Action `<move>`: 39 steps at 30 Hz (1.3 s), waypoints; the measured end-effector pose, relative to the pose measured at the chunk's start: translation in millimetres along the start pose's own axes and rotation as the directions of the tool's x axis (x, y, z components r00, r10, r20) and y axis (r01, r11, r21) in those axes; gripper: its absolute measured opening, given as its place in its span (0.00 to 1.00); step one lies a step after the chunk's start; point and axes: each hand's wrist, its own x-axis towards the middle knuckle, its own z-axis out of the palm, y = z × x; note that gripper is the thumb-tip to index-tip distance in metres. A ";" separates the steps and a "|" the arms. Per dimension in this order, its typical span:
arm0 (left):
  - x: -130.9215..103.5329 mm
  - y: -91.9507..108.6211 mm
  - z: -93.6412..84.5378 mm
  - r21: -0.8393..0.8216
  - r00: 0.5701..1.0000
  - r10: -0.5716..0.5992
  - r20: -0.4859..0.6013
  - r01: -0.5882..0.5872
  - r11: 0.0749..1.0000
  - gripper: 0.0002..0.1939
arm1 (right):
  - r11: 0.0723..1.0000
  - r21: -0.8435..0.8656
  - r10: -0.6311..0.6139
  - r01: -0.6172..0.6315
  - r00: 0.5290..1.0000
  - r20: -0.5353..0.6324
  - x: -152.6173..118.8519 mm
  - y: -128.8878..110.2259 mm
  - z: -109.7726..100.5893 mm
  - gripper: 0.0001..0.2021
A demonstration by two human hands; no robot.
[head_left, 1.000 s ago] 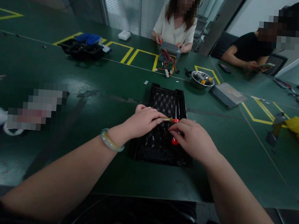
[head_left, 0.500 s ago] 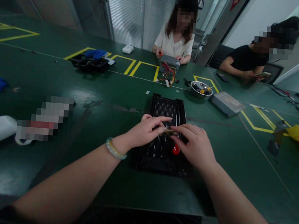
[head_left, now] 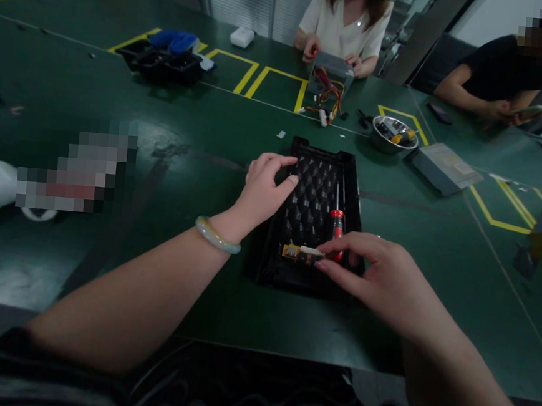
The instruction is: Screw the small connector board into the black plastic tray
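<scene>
Between the thumb and fingers of my right hand point(head_left: 369, 264) is a small circuit board point(head_left: 293, 251) with a white connector along its edge. It is over the near end of a black plastic panel point(head_left: 312, 194) with a bumpy, patterned inner face. My left hand point(head_left: 270, 184) is at the panel's left edge, thumb and fingers apart, with nothing in it. A screwdriver point(head_left: 337, 224) with a red handle lies along the right side of the panel, its lower end partly behind my right hand.
A metal bowl point(head_left: 393, 137) of parts and a grey flat metal box point(head_left: 445, 170) stand beyond, to the right. Across the table a person handles a power supply point(head_left: 328, 73) with loose wires. A black tray point(head_left: 164, 63) with blue gloves sits back left. Another person holds a phone point(head_left: 531, 113).
My right hand has moved nearer to me with the circuit board. My left hand has come off the board and opened to the left. The view has tilted down.
</scene>
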 end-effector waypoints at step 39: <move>1.3 -17.3 4.5 0.043 0.975 -0.083 0.204 0.076 0.996 0.29 | 0.952 -0.176 -0.185 0.249 0.931 0.315 2.5 -3.5 24.7 0.08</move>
